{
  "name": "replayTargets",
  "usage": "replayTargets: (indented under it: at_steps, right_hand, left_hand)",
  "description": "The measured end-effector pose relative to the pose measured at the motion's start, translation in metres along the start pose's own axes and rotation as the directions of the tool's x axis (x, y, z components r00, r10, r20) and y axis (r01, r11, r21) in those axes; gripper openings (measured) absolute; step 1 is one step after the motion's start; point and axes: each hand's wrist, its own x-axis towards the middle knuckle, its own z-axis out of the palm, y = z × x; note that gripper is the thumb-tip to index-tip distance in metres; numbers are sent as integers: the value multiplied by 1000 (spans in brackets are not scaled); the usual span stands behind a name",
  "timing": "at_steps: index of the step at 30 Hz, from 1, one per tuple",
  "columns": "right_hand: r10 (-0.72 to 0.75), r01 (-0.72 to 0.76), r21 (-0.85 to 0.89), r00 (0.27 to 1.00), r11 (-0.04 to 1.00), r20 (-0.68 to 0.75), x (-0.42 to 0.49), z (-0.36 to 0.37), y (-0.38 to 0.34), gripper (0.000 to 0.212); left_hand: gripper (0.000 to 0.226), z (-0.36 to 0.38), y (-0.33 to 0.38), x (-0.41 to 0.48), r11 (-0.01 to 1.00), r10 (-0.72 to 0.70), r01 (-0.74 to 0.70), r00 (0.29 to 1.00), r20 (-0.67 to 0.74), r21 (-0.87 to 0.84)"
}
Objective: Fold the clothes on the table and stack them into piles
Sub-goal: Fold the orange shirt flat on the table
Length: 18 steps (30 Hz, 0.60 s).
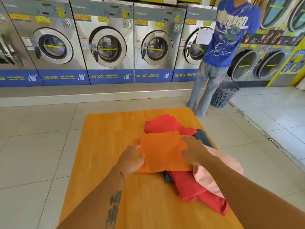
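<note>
Lying between hands: orange garment (163, 151); left hand (132, 159), right hand (193, 150) flat, open (atop pile).

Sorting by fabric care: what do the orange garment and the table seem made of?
Orange garment: likely soft matte knit, cotton-like; it drapes and creases without shine. Table: wood or wood-look laminate, smooth with a light sheen and visible grain streaks; which one is unclear.
</note>
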Motion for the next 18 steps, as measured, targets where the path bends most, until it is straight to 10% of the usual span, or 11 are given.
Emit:
replayTargets:
  at_steps: [18]
  right_hand:
    - [-110,102,50,973,994,203,109,-21,27,81]
  left_hand:
    - [59,9,47,78,993,-99,98,995,6,70]
